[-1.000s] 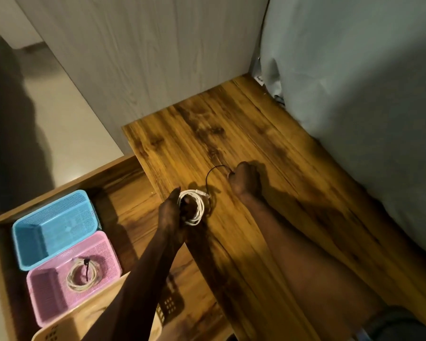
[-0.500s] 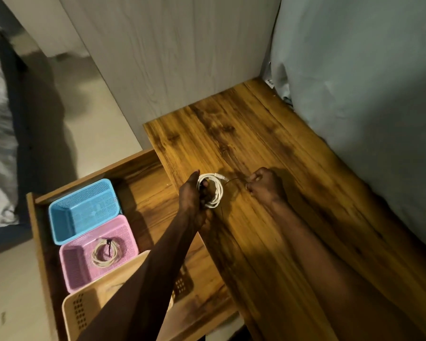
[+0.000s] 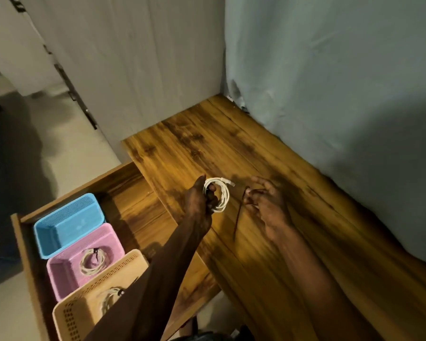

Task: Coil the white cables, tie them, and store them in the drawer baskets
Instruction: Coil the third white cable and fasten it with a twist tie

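Observation:
My left hand (image 3: 201, 200) grips a coiled white cable (image 3: 221, 193) just above the wooden tabletop (image 3: 268, 242), near its left edge. To its right, my right hand (image 3: 266, 203) pinches a thin dark tie (image 3: 239, 215) that hangs down toward the table; the tie is apart from the coil. In the open drawer (image 3: 133, 200) at lower left stand a blue basket (image 3: 69, 225) with nothing in it, a pink basket (image 3: 67, 271) holding a tied cable coil (image 3: 92, 260), and a beige basket (image 3: 84, 306) with another coil (image 3: 111, 297), partly hidden by my left arm.
A pale cloth (image 3: 342, 107) hangs along the table's right side. A light wood-grain panel (image 3: 138, 70) rises behind the table. Pale floor (image 3: 67, 148) lies left of the drawer.
My right hand has drawn away from the coil to the right, and the dark tie now hangs free from its fingers. The camera has tilted, showing more of the drawer and the beige basket.

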